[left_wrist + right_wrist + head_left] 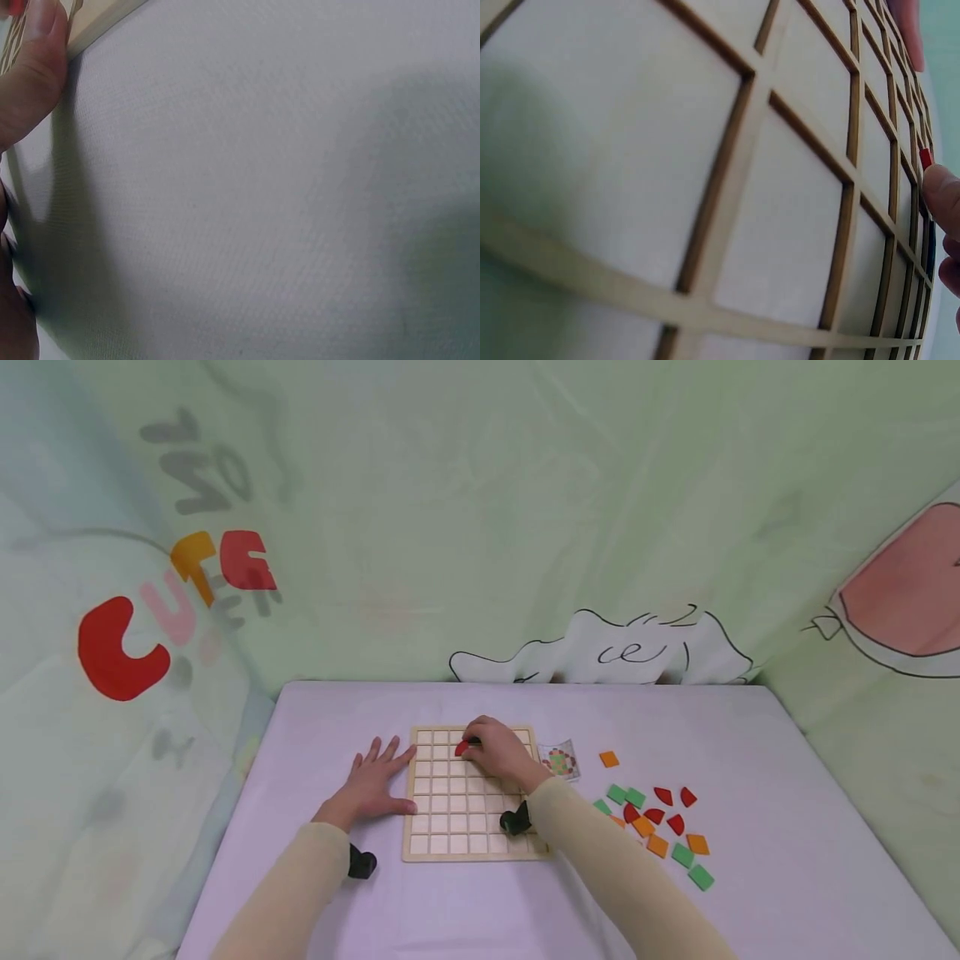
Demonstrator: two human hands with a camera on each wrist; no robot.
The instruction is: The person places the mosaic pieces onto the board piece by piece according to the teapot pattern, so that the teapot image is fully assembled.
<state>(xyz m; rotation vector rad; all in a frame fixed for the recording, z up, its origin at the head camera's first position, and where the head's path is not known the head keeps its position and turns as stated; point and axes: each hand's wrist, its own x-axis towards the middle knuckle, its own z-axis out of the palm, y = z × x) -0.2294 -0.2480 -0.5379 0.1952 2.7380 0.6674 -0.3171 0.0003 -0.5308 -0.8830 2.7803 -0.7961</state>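
A square wooden grid board (459,858) lies on the table. Over its upper middle cells, my right hand (501,752) pinches a red quarter-circle tile (461,748); in the right wrist view the red tile (926,157) shows at the thumb tip, close over the grid. My left hand (373,783) is spread flat at the board's left side, with the thumb and index fingertips on its edge. In the left wrist view, the left thumb (34,75) rests at the board's wooden rim (97,26). The right forearm covers the board's lower right part.
Right of the board lies a small printed pattern card (559,760). Farther right are scattered loose tiles: several red quarter-circles (676,824), orange squares (657,846) and green squares (701,877). One orange square (609,759) sits apart, toward the back. A printed cloth wall (420,568) stands behind the table.
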